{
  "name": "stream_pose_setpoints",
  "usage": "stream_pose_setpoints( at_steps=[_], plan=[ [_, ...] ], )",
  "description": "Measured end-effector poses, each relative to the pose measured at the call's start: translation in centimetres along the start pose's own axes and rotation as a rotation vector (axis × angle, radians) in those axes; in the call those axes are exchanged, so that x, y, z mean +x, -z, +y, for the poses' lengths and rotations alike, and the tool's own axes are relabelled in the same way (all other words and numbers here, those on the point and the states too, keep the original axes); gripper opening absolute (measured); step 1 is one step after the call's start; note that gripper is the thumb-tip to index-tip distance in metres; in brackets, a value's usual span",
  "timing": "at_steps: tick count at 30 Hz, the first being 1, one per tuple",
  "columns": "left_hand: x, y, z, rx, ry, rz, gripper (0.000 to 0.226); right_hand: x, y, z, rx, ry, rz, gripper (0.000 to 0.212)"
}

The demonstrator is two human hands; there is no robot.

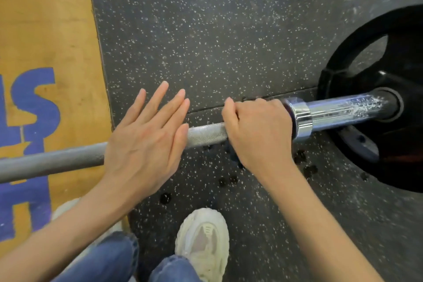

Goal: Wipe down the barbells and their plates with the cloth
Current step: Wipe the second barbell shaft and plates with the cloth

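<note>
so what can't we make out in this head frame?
- Cloth: none shows plainly; the right hand, curled round the bar, would hide it. A dark bit peeks out below, too little to name.
- Plate: cut off by the right edge.
- Bar's far end: cut off by the left edge.
- Left hand: flat over the bar; contact cannot be told.

The long bar runs off the left side, so its far end cannot be seen. The left hand covers one bit of it, and the right hand covers another bit. The black plate is cut off at the right side. The blue letters on the wood floor are cut off and cannot be read.
</note>
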State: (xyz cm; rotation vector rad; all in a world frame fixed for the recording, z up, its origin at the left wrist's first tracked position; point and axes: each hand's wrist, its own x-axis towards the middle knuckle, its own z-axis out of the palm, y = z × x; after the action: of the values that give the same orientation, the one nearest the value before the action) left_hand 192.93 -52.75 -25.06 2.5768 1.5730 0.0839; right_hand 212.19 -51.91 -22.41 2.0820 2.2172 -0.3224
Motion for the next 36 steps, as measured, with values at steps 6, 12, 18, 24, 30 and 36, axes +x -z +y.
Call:
stream_pose_setpoints(
  at_steps=[6,12,18,24,30,36],
  plan=[
    [-0.8,-0.2,0.5,-0.018,-0.013,-0.002,0.055,-5.0,-3.9,0.1,0.225,-0.076,0.361,0.032],
    [-1.1,0.0,0.5,-0.048,-0.030,-0.051,0.057,0.5,-0.5,0.0,0.075,-0.060,0.156,0.039],
    [-1.3,0.1,0.8,-0.083,-0.030,-0.050,0.056,-4.9,-3.9,-0.5,0.205,-0.135,0.398,0.036],
    [-1.3,0.3,0.7,-0.092,-0.038,-0.071,0.054,2.1,0.9,-0.1,0.087,-0.192,-0.267,0.054],
    [-1.2,0.6,0.6,-0.134,-0.053,-0.049,0.055,-5.5,-4.7,-1.8,0.290,-0.161,0.443,0.031],
    [0.9,0.2,3.7,-0.177,-0.131,-0.052,0.058,0.8,0.3,-0.8,-0.009,-0.125,-0.138,0.046]
  ],
)
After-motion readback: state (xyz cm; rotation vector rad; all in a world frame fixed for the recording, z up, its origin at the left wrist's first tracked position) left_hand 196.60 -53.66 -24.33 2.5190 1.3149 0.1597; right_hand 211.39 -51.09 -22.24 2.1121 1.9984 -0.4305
